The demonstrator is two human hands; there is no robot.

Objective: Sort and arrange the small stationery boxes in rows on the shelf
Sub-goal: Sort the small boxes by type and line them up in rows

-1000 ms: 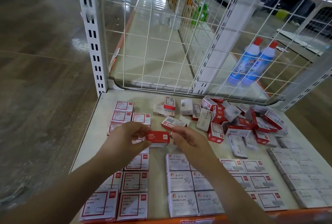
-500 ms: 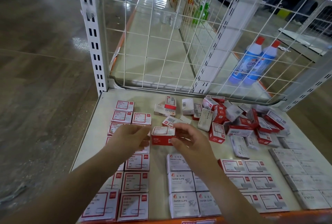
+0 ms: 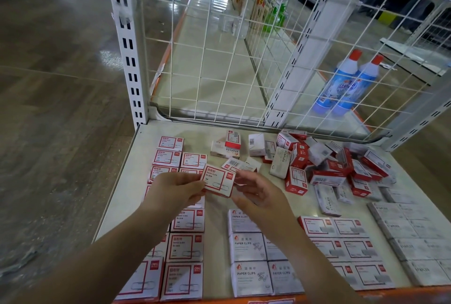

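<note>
Setting: shop aisle seen from above, a pale shelf with a white wire-grid back and wooden floor to the left.
Sorted rows: red-bordered paper clip boxes run in two columns down the shelf's left side, with a gap in the second column near the far end.
Unsorted pile: a jumble of red and white boxes lies at the far right.
Held box: one red-bordered paper clip box, label up and tilted, raised above the shelf between both hands.
Left hand: fingers pinch the box's left edge.
Right hand: fingers spread loose at the box's right edge, gripping nothing.
Key relation: matching rows lie directly left of and below the box, nearest the left hand.
</note>
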